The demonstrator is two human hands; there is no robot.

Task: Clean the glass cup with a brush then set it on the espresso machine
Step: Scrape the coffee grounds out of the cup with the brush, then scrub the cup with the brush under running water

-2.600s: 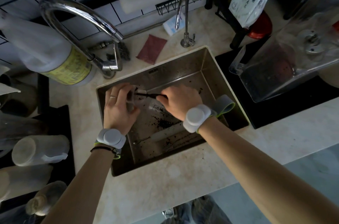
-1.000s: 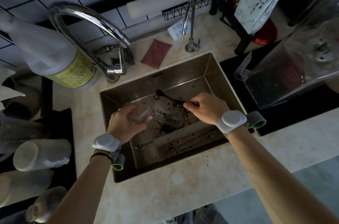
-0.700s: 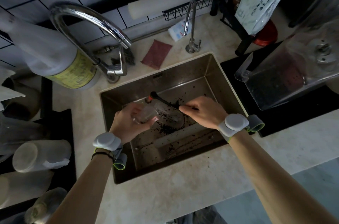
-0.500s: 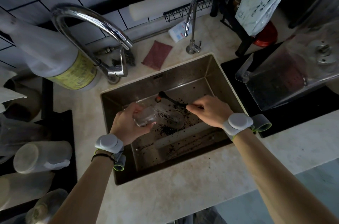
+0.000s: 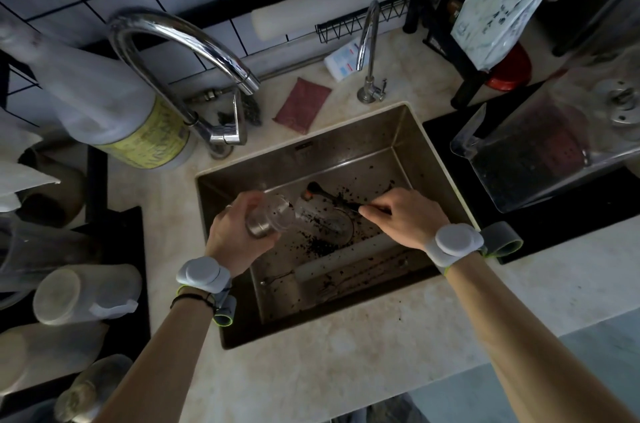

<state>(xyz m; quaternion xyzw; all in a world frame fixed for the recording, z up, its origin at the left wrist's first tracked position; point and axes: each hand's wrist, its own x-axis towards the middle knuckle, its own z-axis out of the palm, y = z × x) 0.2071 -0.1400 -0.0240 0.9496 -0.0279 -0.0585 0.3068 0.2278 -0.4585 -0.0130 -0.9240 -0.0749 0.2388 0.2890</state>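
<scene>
Over a steel sink [image 5: 412, 131] speckled with dark grounds, a person holds a glass cup [image 5: 273, 220] tipped on its side in the left hand [image 5: 239, 235], fingers curled closed around its base end, above the sink's left half; the right hand [image 5: 403, 218] is pinched shut on the handle of a thin dark brush [image 5: 332, 199], whose head points toward the sink's back wall, just beside the cup's mouth but apparently outside it. The risks read plainly: wet glass held at one end could slip and strike the steel floor, a hard jab of the brush might knock the cup from that grip, and grounds scattered across the basin could be carried back onto the glass if it dips low. Whether the cup is fully clean cannot be told in this dim light; dark flecks seem to cling inside it. By count: one cup in hand, one brush, two taps along the sink's back edge, a large arched faucet [image 5: 194, 41] at the back-left corner and a slim faucet [image 5: 369, 52] near the back-right, and one reddish cloth [image 5: 303, 104] lying between them. The espresso machine is not identifiable here.
</scene>
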